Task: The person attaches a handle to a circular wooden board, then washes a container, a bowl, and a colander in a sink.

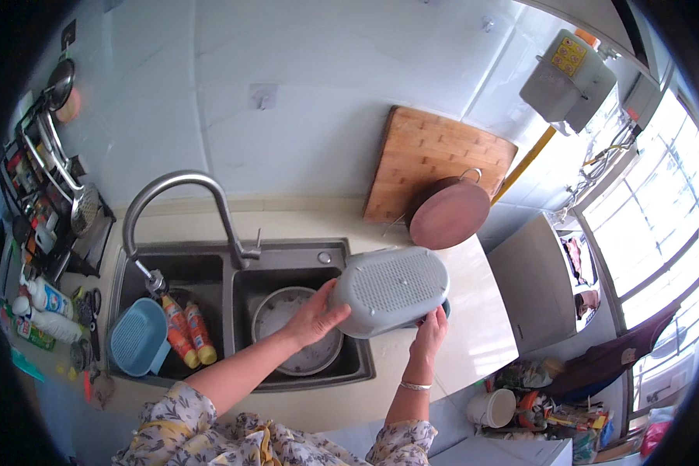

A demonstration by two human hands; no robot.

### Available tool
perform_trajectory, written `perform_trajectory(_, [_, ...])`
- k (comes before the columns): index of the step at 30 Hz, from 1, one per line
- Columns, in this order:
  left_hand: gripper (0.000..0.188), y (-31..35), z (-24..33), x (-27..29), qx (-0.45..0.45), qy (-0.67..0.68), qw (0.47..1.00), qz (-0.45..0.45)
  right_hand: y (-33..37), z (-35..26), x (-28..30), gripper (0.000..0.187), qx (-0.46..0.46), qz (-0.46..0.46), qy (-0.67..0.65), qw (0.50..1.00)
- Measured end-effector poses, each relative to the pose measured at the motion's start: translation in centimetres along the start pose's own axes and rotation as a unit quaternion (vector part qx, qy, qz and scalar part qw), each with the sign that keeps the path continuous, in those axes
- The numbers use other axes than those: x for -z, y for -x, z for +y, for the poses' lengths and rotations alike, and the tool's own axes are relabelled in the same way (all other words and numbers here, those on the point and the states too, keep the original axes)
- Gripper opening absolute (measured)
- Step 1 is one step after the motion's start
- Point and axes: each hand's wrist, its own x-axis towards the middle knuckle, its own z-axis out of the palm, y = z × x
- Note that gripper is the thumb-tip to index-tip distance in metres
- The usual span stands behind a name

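Note:
A grey plastic drain basket [394, 289] is held up between my hands over the right rim of the sink, its perforated, footed underside turned toward me. My left hand [316, 317] grips its left end, the thumb on the outside. At its lower right edge my right hand [432, 334] closes on it, the fingers partly hidden. A dark rim shows behind the basket by my right fingers; I cannot make out what it belongs to. Below my left hand, a round metal pan [311, 363] sits in the right sink basin, partly covered by my forearm.
In the left basin [186, 268] lie a blue strainer basket [138, 338] and two orange bottles [180, 334] under the curved faucet [186, 179]. A wooden cutting board [435, 155] and a round brown pan [450, 213] lean at the back wall. White bottles [54, 322] stand at left.

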Motion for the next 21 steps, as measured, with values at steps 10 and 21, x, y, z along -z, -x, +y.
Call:
perform_trajectory(10, [0.097, -7.7, -5.0, -3.8, -0.053, -0.172, 0.981, -0.072, -4.4, 2.8, 5.3, 0.021, 0.198, 0.128, 0.349, 0.907])
perform_trajectory(21, [0.083, -4.0, -6.9, -1.5, -0.066, -0.145, 0.987, 0.023, -2.0, 4.3, 5.9, 0.033, 0.195, 0.235, 0.234, 0.923])
